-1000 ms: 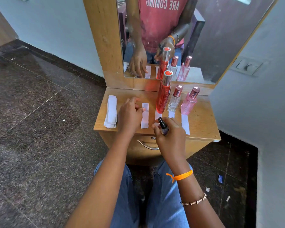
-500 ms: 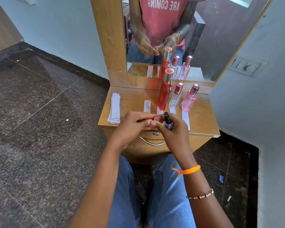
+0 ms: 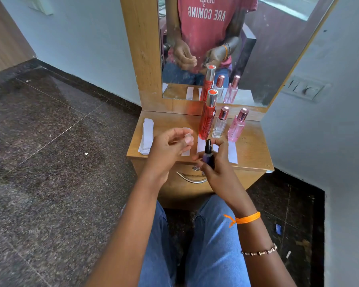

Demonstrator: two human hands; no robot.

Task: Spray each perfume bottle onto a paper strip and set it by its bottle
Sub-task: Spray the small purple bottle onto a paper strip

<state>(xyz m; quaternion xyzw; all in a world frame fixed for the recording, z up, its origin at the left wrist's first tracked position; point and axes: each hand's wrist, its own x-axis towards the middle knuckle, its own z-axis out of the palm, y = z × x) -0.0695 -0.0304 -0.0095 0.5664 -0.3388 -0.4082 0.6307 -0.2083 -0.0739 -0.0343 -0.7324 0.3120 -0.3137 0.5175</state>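
Observation:
My right hand holds a small dark purple spray bottle upright over the table's front edge, its black nozzle bare. My left hand is just left of it, fingertips pinched on a small clear cap. A tall red bottle, a clear bottle and a pink bottle stand in a row behind. White paper strips lie in front of them: one partly hidden by my left hand, one by the red bottle, one by the pink bottle.
A stack of spare paper strips lies at the left end of the small wooden dressing table. A mirror rises behind the bottles. A drawer handle sits below the front edge. My knees are under the table.
My left hand left the strip on the table, met the top of the purple bottle, then drew away to the left with the clear cap. The nozzle is now uncovered.

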